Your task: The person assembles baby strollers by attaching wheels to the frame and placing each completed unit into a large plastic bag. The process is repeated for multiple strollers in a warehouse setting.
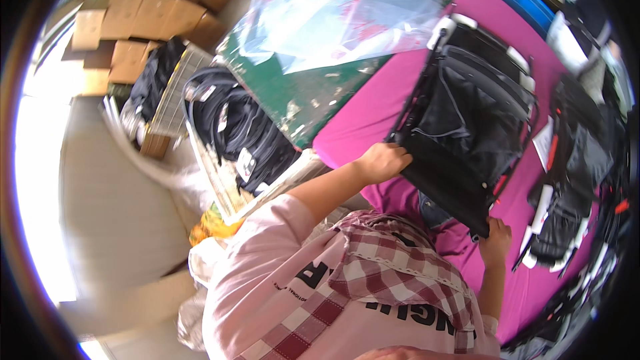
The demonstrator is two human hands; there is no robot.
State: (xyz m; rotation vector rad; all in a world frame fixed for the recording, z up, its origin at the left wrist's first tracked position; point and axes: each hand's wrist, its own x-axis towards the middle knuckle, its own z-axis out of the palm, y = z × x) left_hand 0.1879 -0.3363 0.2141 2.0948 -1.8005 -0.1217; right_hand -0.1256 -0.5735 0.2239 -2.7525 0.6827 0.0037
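A black fabric-covered stroller frame [467,103] lies on a magenta cloth [357,117], with white plastic pieces at its far end. My left hand [385,162] is closed round the near left corner of its black fabric. At the near right corner, my right hand [495,239] grips the edge of the same fabric. The fabric between my hands looks pulled fairly flat. My palms and the undersides of my fingers are hidden.
A second black frame [567,180] with white parts lies to the right. Left of the cloth are a green board [300,100] under clear plastic sheets [347,17] and a crate [223,190] of black, rounded fabric-covered pieces. Cardboard boxes [150,17] stack at the far left.
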